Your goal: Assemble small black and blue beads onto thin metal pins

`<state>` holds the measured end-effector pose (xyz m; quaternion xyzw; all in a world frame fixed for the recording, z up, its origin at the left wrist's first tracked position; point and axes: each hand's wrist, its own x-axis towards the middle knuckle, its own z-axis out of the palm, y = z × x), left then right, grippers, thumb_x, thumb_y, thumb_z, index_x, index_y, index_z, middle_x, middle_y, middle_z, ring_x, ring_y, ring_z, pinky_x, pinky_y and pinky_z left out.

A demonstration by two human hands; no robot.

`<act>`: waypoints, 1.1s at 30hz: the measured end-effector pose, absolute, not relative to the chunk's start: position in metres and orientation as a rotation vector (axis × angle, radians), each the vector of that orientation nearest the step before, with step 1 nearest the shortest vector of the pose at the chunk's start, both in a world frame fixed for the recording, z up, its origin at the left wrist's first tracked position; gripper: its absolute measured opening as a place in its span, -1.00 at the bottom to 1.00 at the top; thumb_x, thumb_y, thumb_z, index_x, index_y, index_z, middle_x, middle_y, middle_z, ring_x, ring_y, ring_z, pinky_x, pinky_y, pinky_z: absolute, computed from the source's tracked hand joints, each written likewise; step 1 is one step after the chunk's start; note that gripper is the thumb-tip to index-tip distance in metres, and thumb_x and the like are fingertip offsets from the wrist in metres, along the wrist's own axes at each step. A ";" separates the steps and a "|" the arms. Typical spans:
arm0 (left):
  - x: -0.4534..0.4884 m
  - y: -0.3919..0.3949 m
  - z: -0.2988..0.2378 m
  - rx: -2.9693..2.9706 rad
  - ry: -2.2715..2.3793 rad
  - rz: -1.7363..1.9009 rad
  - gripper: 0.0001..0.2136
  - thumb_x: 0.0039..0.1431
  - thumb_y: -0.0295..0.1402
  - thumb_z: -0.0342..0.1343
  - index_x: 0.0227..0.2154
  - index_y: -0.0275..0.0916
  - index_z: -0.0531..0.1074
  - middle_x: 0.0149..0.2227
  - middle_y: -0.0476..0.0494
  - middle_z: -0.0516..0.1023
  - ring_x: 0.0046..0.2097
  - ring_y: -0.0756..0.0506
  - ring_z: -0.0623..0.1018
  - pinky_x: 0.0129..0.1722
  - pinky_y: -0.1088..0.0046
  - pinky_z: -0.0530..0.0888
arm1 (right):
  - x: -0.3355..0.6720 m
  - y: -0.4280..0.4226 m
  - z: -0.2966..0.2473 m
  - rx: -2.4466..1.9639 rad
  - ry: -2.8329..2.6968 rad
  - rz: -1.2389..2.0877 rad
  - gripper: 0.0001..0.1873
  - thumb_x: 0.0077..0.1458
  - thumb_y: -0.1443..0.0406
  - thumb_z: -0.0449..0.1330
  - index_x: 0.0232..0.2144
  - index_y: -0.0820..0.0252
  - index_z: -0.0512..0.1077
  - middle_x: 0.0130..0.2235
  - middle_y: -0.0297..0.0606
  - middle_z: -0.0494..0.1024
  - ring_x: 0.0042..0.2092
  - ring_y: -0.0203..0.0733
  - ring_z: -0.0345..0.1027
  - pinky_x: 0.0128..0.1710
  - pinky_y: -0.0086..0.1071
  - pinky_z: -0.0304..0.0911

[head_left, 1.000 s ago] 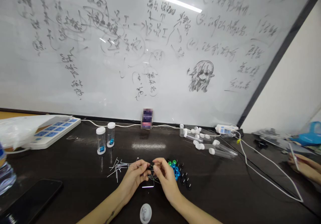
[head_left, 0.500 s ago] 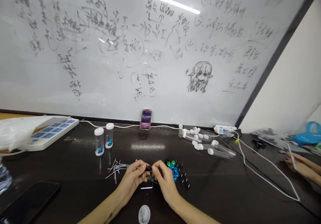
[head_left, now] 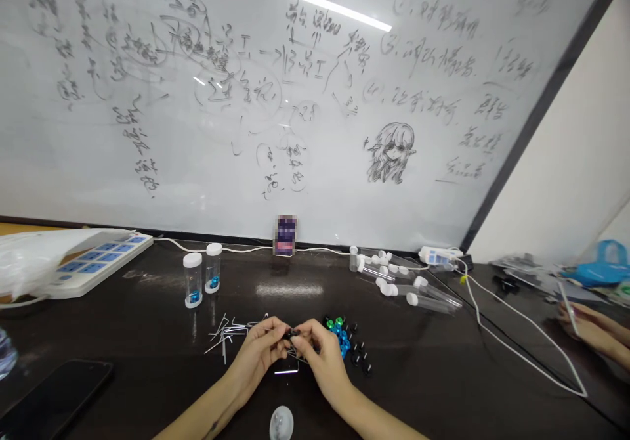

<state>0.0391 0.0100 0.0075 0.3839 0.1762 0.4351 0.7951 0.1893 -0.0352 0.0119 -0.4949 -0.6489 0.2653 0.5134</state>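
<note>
My left hand (head_left: 260, 353) and my right hand (head_left: 322, 356) meet low over the dark table, fingertips pinched on a small black part (head_left: 291, 333). Its exact kind is too small to make out, and fingers cover much of it. Beside my left hand lies a loose heap of silver hex keys (head_left: 226, 332); a single hex key (head_left: 286, 372) rests below my fingers. Just right of my right hand are blue metal pieces (head_left: 343, 339), green metal pieces (head_left: 338, 322) and several black screws (head_left: 362, 354). A small clear-white container (head_left: 281, 423) sits nearest me.
Two capped clear tubes (head_left: 193, 281) with blue pieces stand back left, near a power strip (head_left: 101, 263). A phone (head_left: 56, 397) lies front left. Empty tubes with white caps (head_left: 388, 289) and a white cable (head_left: 516, 325) are right. Another person's hand (head_left: 585, 325) shows far right.
My right fingers have shifted slightly and curl closer around the black part. Both hands stay together in nearly the same place; the whole view has moved a little.
</note>
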 end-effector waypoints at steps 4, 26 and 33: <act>0.040 0.009 0.009 0.845 0.372 0.916 -0.84 0.02 -0.34 0.23 -0.53 -0.32 0.43 -0.53 -0.05 0.42 -0.49 0.04 0.40 -0.45 0.54 0.35 | 0.190 -0.034 0.010 -1.210 -1.571 0.668 -0.72 0.20 0.22 0.07 -0.51 0.21 0.31 -0.56 -0.41 0.35 -0.51 -0.32 0.23 -0.49 -0.48 0.10; 0.039 0.011 0.007 0.837 0.363 0.938 -0.84 0.03 -0.33 0.22 -0.53 -0.31 0.43 -0.57 -0.02 0.37 -0.52 0.07 0.31 -0.50 0.56 0.28 | 0.188 -0.036 0.017 -1.137 -1.602 0.544 -0.99 0.07 0.36 0.19 -0.38 0.19 0.41 -0.41 -0.33 0.42 -0.38 -0.26 0.30 -0.39 -0.46 0.17; 0.039 0.009 0.006 0.855 0.347 0.921 -0.85 0.06 -0.34 0.20 -0.51 -0.32 0.44 -0.56 -0.03 0.36 -0.51 0.06 0.32 -0.50 0.56 0.26 | 0.189 -0.035 0.014 -1.163 -1.577 0.662 -0.84 0.14 0.28 0.15 -0.46 0.21 0.34 -0.52 -0.40 0.38 -0.50 -0.32 0.24 -0.49 -0.49 0.11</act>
